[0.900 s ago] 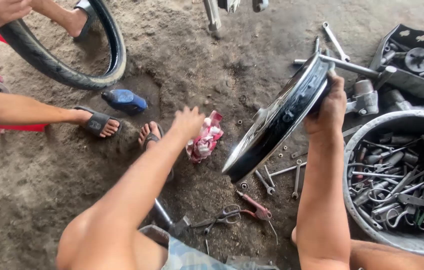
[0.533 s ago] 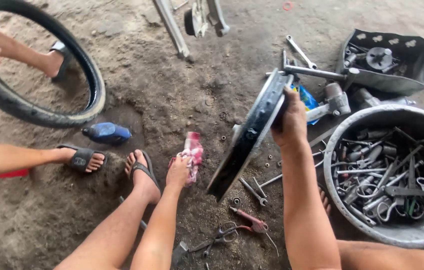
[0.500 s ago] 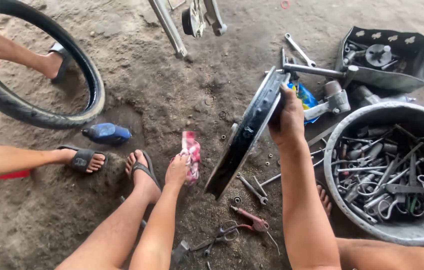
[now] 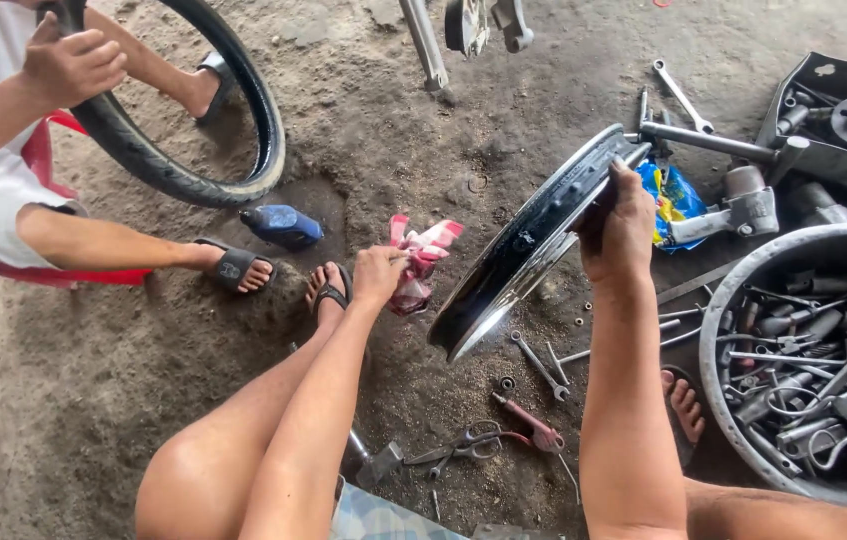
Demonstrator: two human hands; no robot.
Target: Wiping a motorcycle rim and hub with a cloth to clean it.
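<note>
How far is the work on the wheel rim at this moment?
Done: the rim is bare, with no tyre or spokes on it, and a tyre is held by another person. In hand: the right hand holds the rim tilted, while the left hand grips a pink rag. Left: the rag has not yet touched the rim; wrenches lie unused.

A shiny black metal wheel rim (image 4: 533, 240) stands tilted on edge at mid-scene, its lower end near. Left of it, a crumpled pink-and-white rag (image 4: 418, 262) lies on the dirt floor (image 4: 83, 400).
</note>
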